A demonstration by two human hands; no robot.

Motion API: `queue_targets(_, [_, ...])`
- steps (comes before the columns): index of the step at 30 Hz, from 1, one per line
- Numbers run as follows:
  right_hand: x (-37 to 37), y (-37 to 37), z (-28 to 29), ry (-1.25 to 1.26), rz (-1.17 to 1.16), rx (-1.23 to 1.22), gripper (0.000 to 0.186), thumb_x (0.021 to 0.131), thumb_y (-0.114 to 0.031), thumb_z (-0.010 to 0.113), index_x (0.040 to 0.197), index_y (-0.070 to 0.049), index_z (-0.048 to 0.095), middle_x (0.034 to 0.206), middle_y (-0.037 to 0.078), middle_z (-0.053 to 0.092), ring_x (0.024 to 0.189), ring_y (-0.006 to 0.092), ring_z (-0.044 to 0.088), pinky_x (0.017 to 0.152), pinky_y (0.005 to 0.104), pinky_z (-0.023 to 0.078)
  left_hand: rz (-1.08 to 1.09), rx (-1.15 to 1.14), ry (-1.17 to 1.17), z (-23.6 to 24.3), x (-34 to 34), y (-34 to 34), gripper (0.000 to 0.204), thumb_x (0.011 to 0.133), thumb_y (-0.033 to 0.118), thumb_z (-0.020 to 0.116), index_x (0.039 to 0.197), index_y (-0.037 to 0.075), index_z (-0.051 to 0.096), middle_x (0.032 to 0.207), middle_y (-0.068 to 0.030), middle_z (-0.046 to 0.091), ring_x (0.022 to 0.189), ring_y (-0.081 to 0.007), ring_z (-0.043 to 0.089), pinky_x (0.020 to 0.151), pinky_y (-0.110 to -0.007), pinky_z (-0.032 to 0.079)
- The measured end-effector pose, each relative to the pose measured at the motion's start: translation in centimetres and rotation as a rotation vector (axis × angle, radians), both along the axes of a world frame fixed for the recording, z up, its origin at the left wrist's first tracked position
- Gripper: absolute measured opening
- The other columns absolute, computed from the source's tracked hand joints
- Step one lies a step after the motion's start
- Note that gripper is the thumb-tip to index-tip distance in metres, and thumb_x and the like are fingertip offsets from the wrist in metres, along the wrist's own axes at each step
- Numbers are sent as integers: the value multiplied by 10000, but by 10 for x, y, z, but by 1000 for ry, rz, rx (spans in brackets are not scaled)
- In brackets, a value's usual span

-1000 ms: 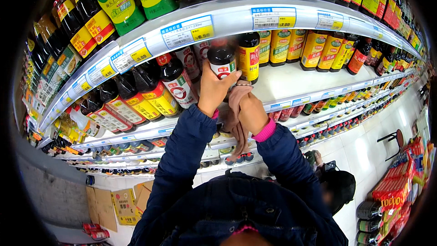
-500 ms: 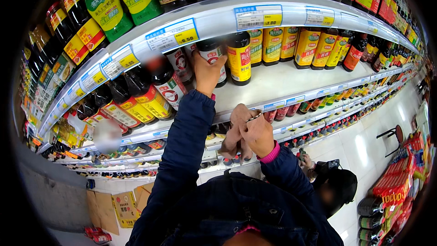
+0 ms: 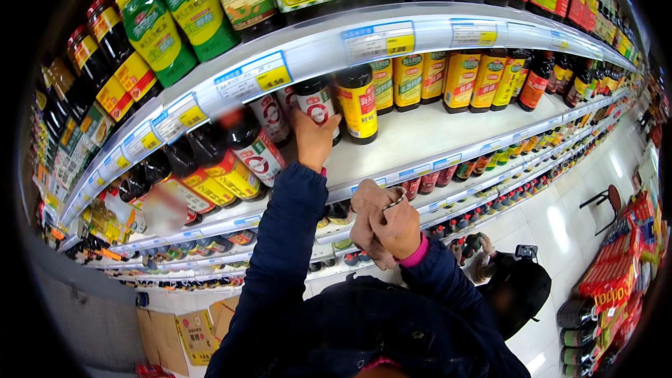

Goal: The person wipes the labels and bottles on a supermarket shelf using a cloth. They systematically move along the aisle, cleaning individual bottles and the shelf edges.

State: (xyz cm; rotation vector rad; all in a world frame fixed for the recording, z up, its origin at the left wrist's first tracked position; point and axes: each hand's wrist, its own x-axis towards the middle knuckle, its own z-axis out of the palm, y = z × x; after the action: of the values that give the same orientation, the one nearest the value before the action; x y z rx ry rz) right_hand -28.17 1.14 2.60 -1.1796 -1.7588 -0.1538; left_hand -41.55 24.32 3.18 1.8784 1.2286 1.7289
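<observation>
My left hand [image 3: 313, 138] reaches into the shelf bay, its fingers and thumb closed around the lower part of a dark sauce bottle [image 3: 312, 92] with a white and red label. The bottle stands upright among similar bottles. Just to its right is a dark bottle with a yellow label [image 3: 358, 103], apart from my hand. To the left, near the shelf front, stands another white-and-red-labelled bottle [image 3: 257, 150]. In front of the lower shelves, my right hand [image 3: 402, 236] is closed on a bunched pinkish-brown cloth [image 3: 369, 215].
An upper shelf edge [image 3: 308, 56] with price tags curves above my left hand, carrying more bottles. Yellow cooking-wine bottles [image 3: 408, 80] stand farther right. A co-worker in a dark cap [image 3: 521, 294] is low at the right. Flattened cardboard [image 3: 161, 339] and a stool [image 3: 610, 201] are on the floor.
The view has shifted slightly. My left hand sits a little lower on the bottle, so more of its label shows. My right hand still has the cloth.
</observation>
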Motion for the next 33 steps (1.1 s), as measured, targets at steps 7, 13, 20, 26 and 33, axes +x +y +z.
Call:
queue_targets(7, [-9,-18,28,178,68,15,209,787,-146,573,980,-68,585,942,126,594,809,332,578,725,402,471,-202,-48,-161,48,3,-74,738,752,42,730,1361,-45,322,1323,-194,449,1199,-244,469,1010,-360,387])
queue_targets(13, [-5,-21,51,465,236,33,191,671,-51,606,826,-46,495,762,133,483,683,323,515,606,386,407,-886,-279,-255,30,-37,-203,756,863,214,684,1442,13,241,1373,-142,411,1275,-246,410,1061,-384,339])
queue_targets(20, [-9,-28,53,507,-75,136,309,539,-79,597,726,-23,357,738,144,381,619,317,388,532,383,314,-1224,-657,498,-57,-43,-221,812,760,226,783,1409,27,337,1386,-158,442,1275,-291,443,1032,-399,374])
queue_targets(26, [-1,-55,48,632,-74,109,293,530,-38,547,708,-45,315,667,99,320,576,294,343,532,353,287,-1185,-276,753,-103,-9,-233,649,840,223,674,1385,27,383,1364,-152,469,1256,-295,458,1016,-394,393])
queue_targets(33, [24,-77,25,531,-18,202,240,619,-28,601,725,-39,385,746,113,383,608,292,367,591,359,323,-1273,-728,560,-196,-12,-239,553,907,292,575,1365,28,415,1329,-132,499,1215,-276,489,1006,-385,407])
